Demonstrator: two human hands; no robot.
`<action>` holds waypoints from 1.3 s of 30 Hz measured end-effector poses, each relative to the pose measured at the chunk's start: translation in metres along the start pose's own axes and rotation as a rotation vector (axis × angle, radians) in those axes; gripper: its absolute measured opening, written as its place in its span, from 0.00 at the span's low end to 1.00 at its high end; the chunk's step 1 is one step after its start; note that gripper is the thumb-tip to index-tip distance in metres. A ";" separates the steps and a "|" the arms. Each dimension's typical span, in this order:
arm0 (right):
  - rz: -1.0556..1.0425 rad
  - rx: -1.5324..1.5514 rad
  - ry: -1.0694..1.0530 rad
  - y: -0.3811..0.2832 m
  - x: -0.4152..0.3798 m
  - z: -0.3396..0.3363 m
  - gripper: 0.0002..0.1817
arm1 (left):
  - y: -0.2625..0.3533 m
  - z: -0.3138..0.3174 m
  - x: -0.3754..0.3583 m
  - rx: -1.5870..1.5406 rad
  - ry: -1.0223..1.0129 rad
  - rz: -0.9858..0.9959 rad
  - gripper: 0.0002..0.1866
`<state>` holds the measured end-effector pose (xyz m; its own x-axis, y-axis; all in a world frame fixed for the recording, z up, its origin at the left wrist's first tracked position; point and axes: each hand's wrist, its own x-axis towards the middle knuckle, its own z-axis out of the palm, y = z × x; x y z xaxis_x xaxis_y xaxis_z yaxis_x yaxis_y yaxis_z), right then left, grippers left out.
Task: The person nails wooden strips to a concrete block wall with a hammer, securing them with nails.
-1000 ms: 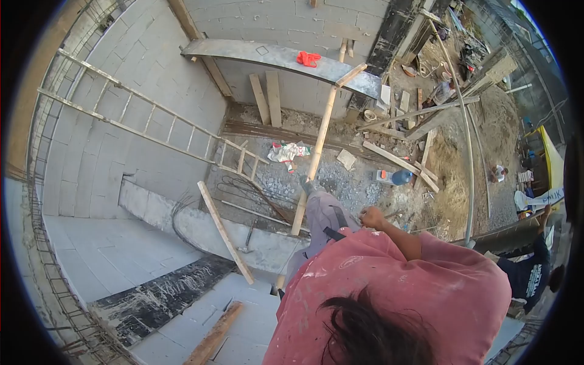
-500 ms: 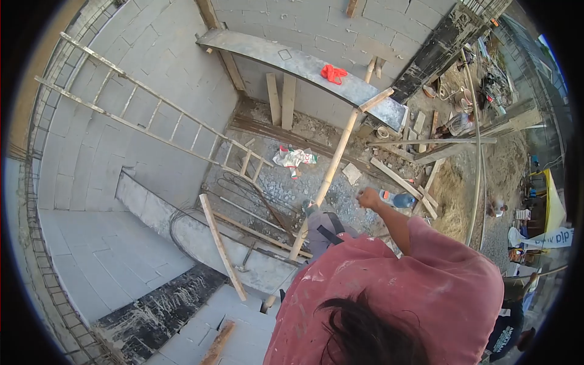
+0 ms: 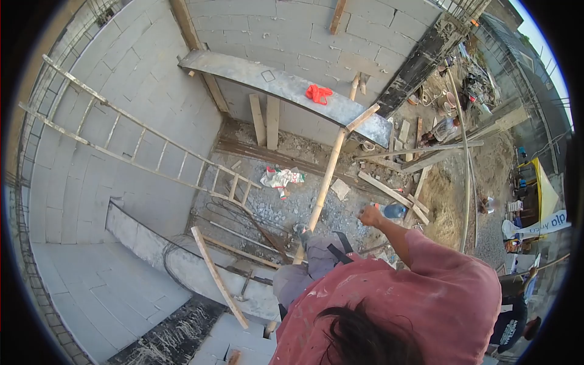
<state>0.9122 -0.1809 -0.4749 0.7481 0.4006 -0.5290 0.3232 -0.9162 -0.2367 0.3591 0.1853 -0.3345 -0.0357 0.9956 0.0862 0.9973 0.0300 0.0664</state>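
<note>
My right hand (image 3: 369,215) is held out in front of my pink shirt (image 3: 401,292), its fingers curled closed. Whatever they may hold is too small or hidden to make out. Below it lies rubble ground, with a blue water jug (image 3: 394,211) just to its right in the picture. Left of the hand, a bamboo pole (image 3: 326,176) slants past my grey trousers (image 3: 310,258). One foot (image 3: 300,229) shows close beside the pole. My left hand is out of sight.
A wooden ladder (image 3: 143,131) leans along the block wall at left. A red plastic bag (image 3: 318,94) lies on a long board (image 3: 255,73). Loose planks (image 3: 395,194) are scattered at right. Another person (image 3: 510,322) appears at lower right.
The view has shifted, so the surroundings sit a little further left and lower. More of my trousers shows. My right hand stays out in front, still curled.
</note>
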 end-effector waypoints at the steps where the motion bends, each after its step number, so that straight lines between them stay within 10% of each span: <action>1: 0.023 0.015 -0.049 -0.002 -0.015 0.000 0.22 | 0.006 0.004 0.003 -0.006 -0.001 0.002 0.54; 11: 0.076 -0.033 -0.270 0.012 -0.130 0.099 0.25 | 0.016 0.019 0.034 -0.054 -0.027 0.014 0.54; 16: -0.339 -0.251 -0.311 0.002 -0.153 0.115 0.18 | -0.004 0.017 0.049 -0.028 -0.047 0.007 0.54; 19: 0.072 0.010 -0.241 -0.013 -0.133 0.110 0.16 | -0.023 0.015 0.054 -0.009 -0.054 -0.032 0.54; 25: -0.107 -0.143 -0.264 0.000 -0.086 0.091 0.14 | -0.081 0.005 0.058 0.073 -0.073 -0.173 0.55; 29: -0.011 -0.163 -0.265 0.000 -0.040 0.043 0.14 | -0.124 -0.017 0.060 0.163 -0.074 -0.328 0.55; 31: -0.324 -0.495 -0.404 0.013 0.001 0.008 0.14 | -0.145 -0.028 0.067 0.199 -0.069 -0.426 0.55; 34: -0.169 -0.177 -0.483 0.049 0.070 -0.100 0.18 | -0.154 -0.038 0.077 0.251 -0.055 -0.556 0.55; 36: 0.107 0.066 -0.287 0.096 0.127 -0.188 0.14 | -0.138 -0.038 0.088 0.245 -0.046 -0.613 0.55; 39: -0.023 -0.383 0.009 0.198 0.225 -0.339 0.14 | -0.064 -0.002 0.119 0.047 -0.058 -0.595 0.55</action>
<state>1.3406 -0.2740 -0.3649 0.7425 0.4225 -0.5198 0.5319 -0.8436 0.0741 0.2907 0.3014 -0.3267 -0.5870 0.8096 -0.0062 0.8087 0.5867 0.0422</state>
